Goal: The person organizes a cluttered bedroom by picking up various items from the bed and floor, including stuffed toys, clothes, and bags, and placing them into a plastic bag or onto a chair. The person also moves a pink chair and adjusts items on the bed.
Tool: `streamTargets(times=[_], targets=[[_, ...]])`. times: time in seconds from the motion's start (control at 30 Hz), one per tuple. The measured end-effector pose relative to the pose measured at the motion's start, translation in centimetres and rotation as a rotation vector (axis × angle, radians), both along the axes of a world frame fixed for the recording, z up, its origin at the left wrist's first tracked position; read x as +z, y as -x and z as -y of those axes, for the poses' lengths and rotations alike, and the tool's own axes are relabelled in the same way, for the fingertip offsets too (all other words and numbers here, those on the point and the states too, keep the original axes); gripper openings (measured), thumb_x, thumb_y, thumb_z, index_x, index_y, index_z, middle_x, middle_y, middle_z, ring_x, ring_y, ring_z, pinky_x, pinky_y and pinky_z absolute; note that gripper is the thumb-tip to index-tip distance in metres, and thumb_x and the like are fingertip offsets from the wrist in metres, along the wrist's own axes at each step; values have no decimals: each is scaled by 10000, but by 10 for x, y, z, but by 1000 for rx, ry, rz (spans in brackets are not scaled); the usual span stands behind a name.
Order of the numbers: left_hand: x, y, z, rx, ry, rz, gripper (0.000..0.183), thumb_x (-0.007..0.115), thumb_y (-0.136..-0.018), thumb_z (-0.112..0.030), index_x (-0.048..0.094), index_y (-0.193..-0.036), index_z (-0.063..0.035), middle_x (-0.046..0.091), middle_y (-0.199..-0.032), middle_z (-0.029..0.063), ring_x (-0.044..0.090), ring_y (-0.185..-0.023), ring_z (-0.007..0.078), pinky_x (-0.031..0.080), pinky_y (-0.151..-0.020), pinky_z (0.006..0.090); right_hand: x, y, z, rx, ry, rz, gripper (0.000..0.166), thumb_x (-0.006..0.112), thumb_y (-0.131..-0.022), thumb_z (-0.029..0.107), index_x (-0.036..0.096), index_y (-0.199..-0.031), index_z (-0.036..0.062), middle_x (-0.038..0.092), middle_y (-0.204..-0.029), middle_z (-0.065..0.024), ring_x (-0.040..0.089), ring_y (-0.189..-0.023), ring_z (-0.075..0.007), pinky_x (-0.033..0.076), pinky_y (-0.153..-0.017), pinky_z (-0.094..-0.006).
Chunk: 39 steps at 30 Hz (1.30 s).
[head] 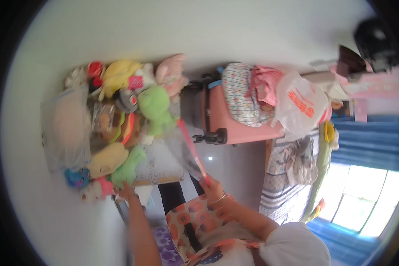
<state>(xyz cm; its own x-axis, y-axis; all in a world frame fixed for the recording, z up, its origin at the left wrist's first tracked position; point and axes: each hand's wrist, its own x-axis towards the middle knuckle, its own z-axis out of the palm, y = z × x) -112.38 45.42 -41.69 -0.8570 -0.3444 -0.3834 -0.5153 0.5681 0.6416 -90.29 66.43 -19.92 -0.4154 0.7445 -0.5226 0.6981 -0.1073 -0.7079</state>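
My right hand is closed on the end of a long item with a pink edge strip; a clear, blurred sheet, perhaps a plastic bag, hangs from it over the table edge. My left hand touches the lower end of a green plush toy; whether it grips the toy is unclear. Beside that lie a cream plush and a white-and-pink plush. Farther back are a burger-shaped plush, a light-green plush and a yellow plush. A clear zip bag lies at the left.
The plush toys crowd a patterned table against the wall. Right of it lies a pink suitcase bearing a patterned bag and a white plastic bag. A bed stands by the window with blue curtains.
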Motion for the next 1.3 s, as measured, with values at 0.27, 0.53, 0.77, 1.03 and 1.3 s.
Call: streamTargets(times=[0.27,0.53,0.77,1.03,1.3], targets=[[23,-41,33,-266,-457,610,412,583,-727,-153,408,-1095,-88,508,-918,70,498,-832,190,429,-709,336,-38,-17,17,470,-487,-216,489,476,-688,-19,472,-1155,124,485,-1142,-106,476,-1031,-265,386,-873,-358],[30,-105,-4,-749,-470,661,404,583,-746,-177,420,-1114,-140,473,-1073,56,512,-867,185,456,-636,354,-71,43,26,678,-483,-192,682,607,-648,145,311,-1262,169,257,-1322,-140,342,-1170,-327,309,-925,-483],[7,-133,-35,-808,-520,700,278,559,-774,-127,470,-1034,-88,557,-914,88,558,-758,190,471,-583,300,-47,-134,-1,340,-203,-332,487,599,-672,180,466,-1130,81,449,-1161,-139,442,-1065,-287,391,-862,-357],[111,-346,-205,-988,-295,783,294,579,-759,-111,487,-1035,-71,563,-832,46,565,-684,129,486,-564,263,-55,-473,-54,78,-73,226,372,556,-747,250,503,-1096,134,486,-1085,-118,482,-990,-291,420,-804,-378],[182,-449,-330,-1633,-299,700,293,551,-791,-97,474,-1068,-39,567,-842,70,561,-699,118,474,-566,217,-11,-617,-54,-676,-67,322,258,560,-737,270,592,-935,108,577,-928,-123,567,-826,-293,441,-753,-367]])
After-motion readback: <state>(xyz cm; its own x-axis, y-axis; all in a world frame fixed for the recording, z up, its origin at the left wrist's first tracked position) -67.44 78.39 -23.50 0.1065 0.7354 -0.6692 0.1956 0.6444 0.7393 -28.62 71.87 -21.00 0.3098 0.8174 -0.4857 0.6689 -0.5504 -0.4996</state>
